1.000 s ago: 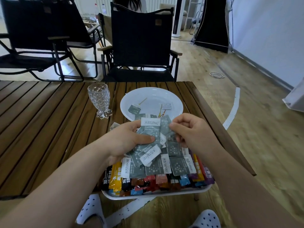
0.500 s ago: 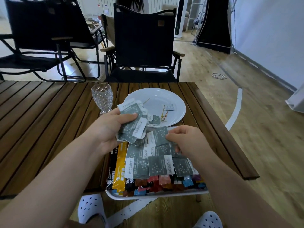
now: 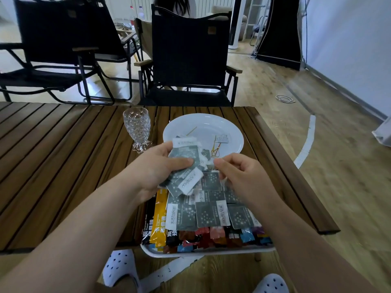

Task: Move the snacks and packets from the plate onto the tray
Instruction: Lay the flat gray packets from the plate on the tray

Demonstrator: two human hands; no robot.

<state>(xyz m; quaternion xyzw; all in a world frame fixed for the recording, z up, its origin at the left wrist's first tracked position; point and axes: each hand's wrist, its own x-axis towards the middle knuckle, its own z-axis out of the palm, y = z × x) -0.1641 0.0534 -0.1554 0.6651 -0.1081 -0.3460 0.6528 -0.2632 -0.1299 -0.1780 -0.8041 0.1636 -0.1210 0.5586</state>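
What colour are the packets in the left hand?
The packets are dark grey with white speckles and white label ends; head view.

The round white plate (image 3: 232, 132) is finished smooth and glossy. Left of the plate, a clear pressed-glass goblet (image 3: 137, 127) is covered in scaled relief. Under the plate, the brown slatted wooden worktop (image 3: 63, 144) is marked by visible grain and a low satin sheen. On the near side of the plate, grey matt film sachets (image 3: 208, 214) with white ends are laid over glossy, crinkled coloured foil stick packets (image 3: 213, 235) in a smooth white plastic tray (image 3: 190, 253). Behind the plate, matt black cloth is stretched on a dark metal-framed folding chair (image 3: 188, 49).
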